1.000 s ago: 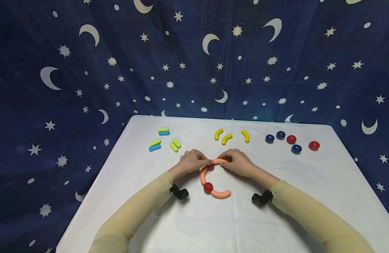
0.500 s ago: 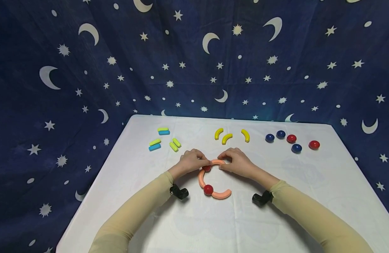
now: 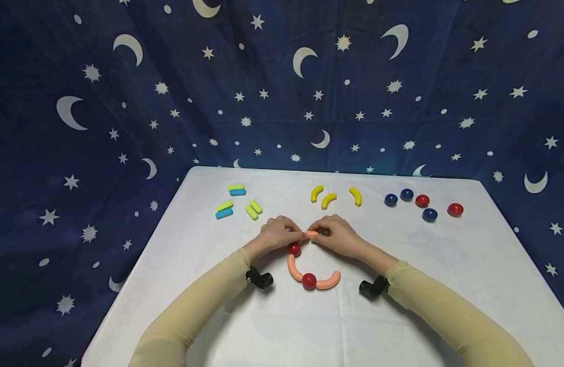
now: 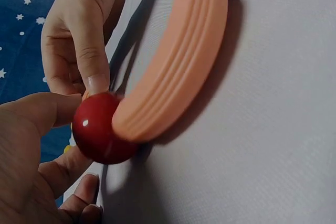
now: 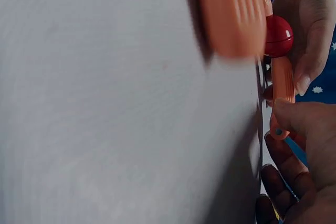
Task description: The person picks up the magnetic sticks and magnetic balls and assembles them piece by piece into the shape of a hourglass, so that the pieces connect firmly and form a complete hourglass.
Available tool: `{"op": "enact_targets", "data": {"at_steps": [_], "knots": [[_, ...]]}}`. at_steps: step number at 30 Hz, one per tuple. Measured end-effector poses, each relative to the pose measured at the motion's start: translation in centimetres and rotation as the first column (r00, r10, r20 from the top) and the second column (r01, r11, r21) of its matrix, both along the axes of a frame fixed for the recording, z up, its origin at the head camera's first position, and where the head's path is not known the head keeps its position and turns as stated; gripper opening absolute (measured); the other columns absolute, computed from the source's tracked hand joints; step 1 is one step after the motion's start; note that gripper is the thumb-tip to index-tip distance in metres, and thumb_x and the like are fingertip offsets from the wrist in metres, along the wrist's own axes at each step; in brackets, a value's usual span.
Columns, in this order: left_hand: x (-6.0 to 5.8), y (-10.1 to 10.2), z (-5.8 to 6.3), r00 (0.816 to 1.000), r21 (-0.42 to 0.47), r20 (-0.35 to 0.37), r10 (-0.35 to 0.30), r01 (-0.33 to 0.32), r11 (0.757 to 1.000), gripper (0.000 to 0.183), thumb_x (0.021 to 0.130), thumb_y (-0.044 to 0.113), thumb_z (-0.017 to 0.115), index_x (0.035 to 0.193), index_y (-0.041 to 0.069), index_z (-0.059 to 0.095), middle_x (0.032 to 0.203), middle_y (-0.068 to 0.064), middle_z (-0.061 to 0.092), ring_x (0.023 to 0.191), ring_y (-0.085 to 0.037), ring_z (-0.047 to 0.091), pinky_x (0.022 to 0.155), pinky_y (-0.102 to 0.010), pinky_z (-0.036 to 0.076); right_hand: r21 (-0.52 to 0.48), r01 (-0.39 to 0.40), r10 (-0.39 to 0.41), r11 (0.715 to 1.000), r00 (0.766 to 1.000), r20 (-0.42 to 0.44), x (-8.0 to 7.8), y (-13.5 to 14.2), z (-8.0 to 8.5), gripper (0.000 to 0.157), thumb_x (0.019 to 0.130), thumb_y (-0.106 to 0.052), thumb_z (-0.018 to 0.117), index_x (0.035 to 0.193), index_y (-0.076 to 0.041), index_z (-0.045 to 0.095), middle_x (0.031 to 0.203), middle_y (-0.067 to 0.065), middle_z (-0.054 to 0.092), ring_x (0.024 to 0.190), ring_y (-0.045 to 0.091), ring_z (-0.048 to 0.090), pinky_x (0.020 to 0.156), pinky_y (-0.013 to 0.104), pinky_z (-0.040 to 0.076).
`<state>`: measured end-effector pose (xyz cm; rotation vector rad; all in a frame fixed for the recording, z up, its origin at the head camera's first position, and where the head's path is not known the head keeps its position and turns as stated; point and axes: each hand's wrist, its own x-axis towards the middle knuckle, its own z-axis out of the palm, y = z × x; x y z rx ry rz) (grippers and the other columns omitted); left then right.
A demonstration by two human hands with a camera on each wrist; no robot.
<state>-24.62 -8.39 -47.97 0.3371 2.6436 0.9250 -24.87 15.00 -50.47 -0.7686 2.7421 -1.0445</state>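
My left hand (image 3: 279,233) and right hand (image 3: 339,235) meet at the far end of a C-shaped toy chain. Both pinch its top curved orange piece (image 3: 312,233), whose free end shows a small hole (image 5: 279,131) by my right thumb. Beside my left fingertips, a red ball (image 3: 294,248) joins that piece to a ribbed curved orange piece (image 4: 173,61). A second red ball (image 3: 309,281) follows, then a last curved orange piece (image 3: 329,281) with a free end, lying nearest me.
Behind the hands lie yellow curved pieces (image 3: 329,201). At the back left are lime bars (image 3: 254,209) and blue bars (image 3: 224,213). Loose blue balls (image 3: 430,214) and red balls (image 3: 455,209) lie at the back right. A starry dark-blue cloth (image 3: 263,102) hangs behind the white table (image 3: 245,326).
The chain has turned: its upper ball has shifted left and nearer me, the lower ball and last piece right and nearer me. My right hand has moved left, closer to my left.
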Motion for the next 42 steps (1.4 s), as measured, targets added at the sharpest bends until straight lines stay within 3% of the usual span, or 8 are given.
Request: {"op": "enact_targets", "data": {"at_steps": [9, 15, 21, 27, 33, 36, 39, 42], "knots": [[0.0, 0.1, 0.0, 1.0, 0.003, 0.001, 0.0, 0.0, 1.0, 0.022, 0.086, 0.052, 0.07, 0.084, 0.031, 0.079, 0.12, 0.001, 0.062, 0.119, -0.028, 0.048, 0.102, -0.054, 0.034, -0.005, 0.045, -0.044, 0.999, 0.998, 0.049, 0.1, 0.2, 0.1, 0.025, 0.094, -0.026, 0.076, 0.119, -0.021, 0.075, 0.106, -0.01, 0.069, 0.102, 0.016, 0.054, 0.088, 0.038, 0.045], [0.2, 0.2, 0.0, 1.0, 0.015, 0.022, 0.004, -0.005, 1.0, 0.025, 0.087, 0.052, 0.071, 0.084, 0.029, 0.08, 0.119, 0.002, 0.061, 0.12, -0.029, 0.047, 0.102, -0.052, 0.033, -0.075, 0.128, -0.122, 0.989, 0.989, 0.085, 0.0, 2.9, 1.0, 0.025, 0.098, -0.025, 0.071, 0.122, -0.016, 0.074, 0.108, -0.003, 0.07, 0.101, 0.018, 0.058, 0.09, 0.04, 0.049], [0.4, 0.2, 0.1, 0.999, 0.027, 0.04, 0.011, -0.012, 1.0, 0.026, 0.088, 0.052, 0.072, 0.085, 0.028, 0.08, 0.115, 0.003, 0.06, 0.115, -0.026, 0.046, 0.1, -0.048, 0.035, -0.198, 0.311, -0.312, 0.93, 0.95, 0.028, -0.5, 8.6, 2.5, 0.03, 0.102, -0.027, 0.065, 0.124, -0.008, 0.072, 0.116, 0.009, 0.071, 0.098, 0.02, 0.06, 0.085, 0.035, 0.048], [0.3, 0.1, 0.1, 0.999, 0.039, 0.05, 0.019, -0.021, 0.999, 0.027, 0.088, 0.052, 0.073, 0.087, 0.026, 0.08, 0.113, 0.002, 0.061, 0.114, -0.026, 0.046, 0.098, -0.047, 0.036, -0.289, 0.543, -0.574, 0.788, 0.819, -0.025, -0.4, 15.9, 3.6, 0.036, 0.103, -0.032, 0.062, 0.125, -0.004, 0.071, 0.106, 0.003, 0.07, 0.091, 0.007, 0.057, 0.071, 0.018, 0.044], [0.1, 0.2, 0.0, 0.998, 0.053, 0.052, 0.021, -0.024, 0.998, 0.025, 0.087, 0.051, 0.074, 0.086, 0.028, 0.082, 0.096, 0.004, 0.065, 0.101, -0.023, 0.051, 0.083, -0.041, 0.039, -0.315, 0.771, -0.799, 0.553, 0.598, 0.062, -0.1, 22.9, 3.6, 0.043, 0.104, -0.034, 0.055, 0.135, -0.005, 0.064, 0.095, -0.018, 0.059, 0.085, -0.001, 0.053, 0.067, 0.012, 0.041], [0.1, 0.3, -0.2, 0.998, 0.063, 0.056, 0.02, -0.023, 0.998, 0.023, 0.086, 0.05, 0.075, 0.085, 0.029, 0.082, 0.085, 0.005, 0.066, 0.093, -0.021, 0.052, 0.074, -0.037, 0.038, -0.271, 0.851, -0.865, 0.451, 0.491, 0.105, 0.1, 25.5, 3.1, 0.046, 0.104, -0.034, 0.053, 0.141, -0.007, 0.061, 0.097, -0.018, 0.053, 0.086, -0.002, 0.047, 0.07, 0.014, 0.04], [0.1, 0.2, -0.3, 0.998, 0.067, 0.057, 0.02, -0.024, 0.997, 0.023, 0.086, 0.05, 0.075, 0.085, 0.028, 0.082, 0.081, 0.006, 0.067, 0.09, -0.019, 0.053, 0.071, -0.035, 0.037, -0.194, 0.89, -0.889, 0.413, 0.441, 0.126, 0.4, 27.2, 2.4, 0.05, 0.104, -0.035, 0.052, 0.146, -0.008, 0.056, 0.107, -0.009, 0.054, 0.088, -0.001, 0.043, 0.07, 0.017, 0.039], [0.1, 0.3, -0.2, 0.998, 0.073, 0.06, 0.017, -0.022, 0.997, 0.023, 0.086, 0.05, 0.075, 0.086, 0.028, 0.082, 0.082, 0.006, 0.067, 0.09, -0.019, 0.054, 0.071, -0.035, 0.037, -0.125, 0.9, -0.886, 0.419, 0.435, 0.16, 0.8, 28.1, 1.8, 0.058, 0.103, -0.037, 0.054, 0.152, -0.007, 0.047, 0.124, 0.005, 0.054, 0.093, 0.006, 0.046, 0.068, 0.014, 0.04]]}}
